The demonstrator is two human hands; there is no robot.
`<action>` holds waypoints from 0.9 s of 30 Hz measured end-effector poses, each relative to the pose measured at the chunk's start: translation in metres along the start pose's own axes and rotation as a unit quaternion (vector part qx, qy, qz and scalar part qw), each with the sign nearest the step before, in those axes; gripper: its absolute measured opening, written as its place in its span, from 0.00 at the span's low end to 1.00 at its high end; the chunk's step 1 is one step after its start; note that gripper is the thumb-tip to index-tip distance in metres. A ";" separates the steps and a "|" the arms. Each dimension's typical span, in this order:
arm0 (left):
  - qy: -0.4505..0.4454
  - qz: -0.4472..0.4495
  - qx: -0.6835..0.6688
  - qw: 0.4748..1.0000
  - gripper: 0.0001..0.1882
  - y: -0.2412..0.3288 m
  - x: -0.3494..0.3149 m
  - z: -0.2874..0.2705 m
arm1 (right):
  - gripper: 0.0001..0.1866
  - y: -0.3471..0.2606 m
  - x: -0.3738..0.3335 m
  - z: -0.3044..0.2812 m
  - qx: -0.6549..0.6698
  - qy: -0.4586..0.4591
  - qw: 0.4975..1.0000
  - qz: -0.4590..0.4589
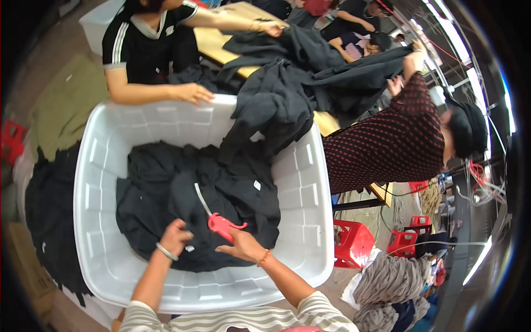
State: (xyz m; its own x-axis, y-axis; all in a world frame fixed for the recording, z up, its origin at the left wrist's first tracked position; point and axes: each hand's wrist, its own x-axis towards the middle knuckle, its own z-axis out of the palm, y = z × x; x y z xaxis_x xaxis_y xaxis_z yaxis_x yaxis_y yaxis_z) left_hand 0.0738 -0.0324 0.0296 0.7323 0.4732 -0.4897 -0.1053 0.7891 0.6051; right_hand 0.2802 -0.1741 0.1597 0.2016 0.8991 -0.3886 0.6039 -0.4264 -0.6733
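My right hand (246, 246) is closed around the handle of a red air blow gun (220, 226). Its thin pale nozzle points up and to the left over the bin. My left hand (175, 238) is just left of it, fingers loosely curled but apart, with nothing visible in them. Below both hands lies a heap of black cloth garments (177, 188) with small white labels. The heap fills the bottom of a large white plastic bin (301, 265). More black cloth (274, 99) hangs over the bin's far right rim, from the table down to the heap.
A person in a black top (138, 61) rests one hand on the far rim. Another, in a dotted dark shirt (387, 144), holds up black cloth at the wooden table (243, 11). Red stools (353, 243) stand right of the bin; grey cloth piles (392, 276) lie beyond.
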 end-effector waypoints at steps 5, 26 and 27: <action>-0.133 -0.080 -0.059 0.986 0.22 0.001 -0.029 0.053 | 0.30 -0.007 0.025 0.030 0.152 -0.034 0.974 -0.164; 0.073 -0.003 -0.263 0.962 0.16 -0.010 -0.018 0.043 | 0.13 -0.033 -0.126 0.081 -0.319 0.190 0.924 0.090; 0.084 0.006 -0.243 0.966 0.21 -0.015 -0.021 0.042 | 0.13 -0.029 -0.131 0.074 -0.334 0.194 0.916 0.106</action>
State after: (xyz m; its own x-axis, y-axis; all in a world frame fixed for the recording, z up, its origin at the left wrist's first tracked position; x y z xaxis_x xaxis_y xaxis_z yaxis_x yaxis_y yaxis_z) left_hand 0.0879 -0.0705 0.0571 0.6131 0.5089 -0.6043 -0.4476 0.8540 0.2651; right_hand 0.1792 -0.2875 0.1832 0.5501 0.8254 -0.1266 0.8304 -0.5568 -0.0218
